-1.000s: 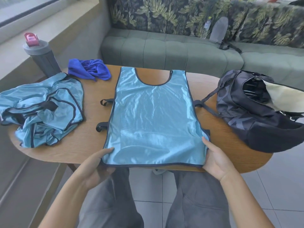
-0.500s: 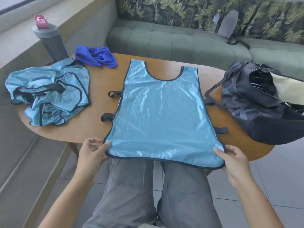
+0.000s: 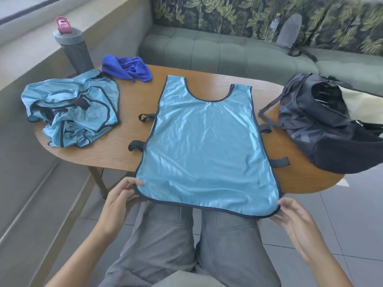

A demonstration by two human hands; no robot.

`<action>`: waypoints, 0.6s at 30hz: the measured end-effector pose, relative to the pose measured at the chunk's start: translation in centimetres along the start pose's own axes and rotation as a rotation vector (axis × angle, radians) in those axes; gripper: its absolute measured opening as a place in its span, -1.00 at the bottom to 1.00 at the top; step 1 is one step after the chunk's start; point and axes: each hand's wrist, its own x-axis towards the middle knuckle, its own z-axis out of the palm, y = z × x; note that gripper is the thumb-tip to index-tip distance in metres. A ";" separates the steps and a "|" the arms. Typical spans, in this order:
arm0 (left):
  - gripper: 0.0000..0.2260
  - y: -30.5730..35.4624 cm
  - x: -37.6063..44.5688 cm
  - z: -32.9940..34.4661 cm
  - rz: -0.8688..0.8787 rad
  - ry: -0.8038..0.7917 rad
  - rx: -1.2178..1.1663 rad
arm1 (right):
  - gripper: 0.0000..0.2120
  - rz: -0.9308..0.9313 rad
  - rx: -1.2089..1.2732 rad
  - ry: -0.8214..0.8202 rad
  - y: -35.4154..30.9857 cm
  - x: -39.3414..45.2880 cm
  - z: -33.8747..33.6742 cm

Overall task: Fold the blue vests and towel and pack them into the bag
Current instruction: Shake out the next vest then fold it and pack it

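Light-blue vest [image 3: 205,146]: spread flat on the oval wooden table [image 3: 132,96], hem hanging over the near edge. Left hand [image 3: 119,196] pinches the hem's left corner; right hand [image 3: 294,217] pinches its right corner. Crumpled vests [image 3: 70,112]: table, left. Blue towel [image 3: 126,68]: far left. Black bag [image 3: 327,123]: right, unzipped.

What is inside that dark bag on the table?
The dark fabric bag lies open on the wooden table. A cream-coloured lining or item shows inside; its deeper contents are hidden.
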 end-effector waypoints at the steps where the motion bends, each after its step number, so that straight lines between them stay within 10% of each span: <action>1: -0.60 0.6 -0.1 0.0 0.016 -0.011 0.022 | -0.84 -0.018 -0.080 -0.001 0.1 0.1 -0.5; 6: -0.66 3.0 0.1 0.4 0.140 0.089 0.253 | -0.59 -0.279 -0.542 0.047 -2.4 -0.3 0.0; 12: -0.69 3.6 0.3 -0.9 0.407 0.214 0.610 | -0.90 -0.486 -0.804 0.101 -4.7 -0.1 0.6; 18: -0.84 4.5 -2.1 -2.0 0.646 0.136 0.644 | -0.88 -0.638 -0.530 0.130 -5.6 -3.6 1.5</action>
